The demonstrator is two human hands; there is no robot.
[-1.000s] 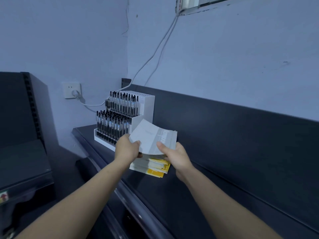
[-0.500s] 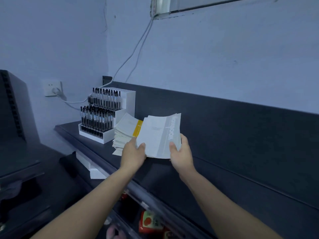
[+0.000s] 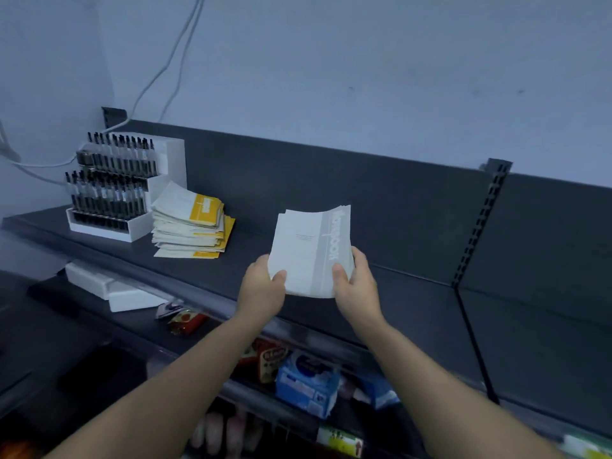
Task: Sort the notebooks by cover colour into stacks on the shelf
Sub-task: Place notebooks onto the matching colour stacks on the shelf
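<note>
I hold a small bundle of grey-striped notebooks (image 3: 308,250) just above the dark shelf (image 3: 414,313), near its middle. My left hand (image 3: 263,286) grips the bundle's near left corner. My right hand (image 3: 356,279) grips its near right edge, thumb on the grey stripe. A messy stack of yellow-striped notebooks (image 3: 192,223) lies on the shelf to the left, well apart from the bundle.
A white tiered pen display (image 3: 119,190) stands at the shelf's left end, touching the yellow stack. A slotted upright (image 3: 480,223) divides the back panel at right. Lower shelves hold a white box (image 3: 109,286) and packaged goods (image 3: 304,382).
Both hands lifted the grey bundle off the yellow stack and carried it to the right along the shelf. The view followed rightward and downward.
</note>
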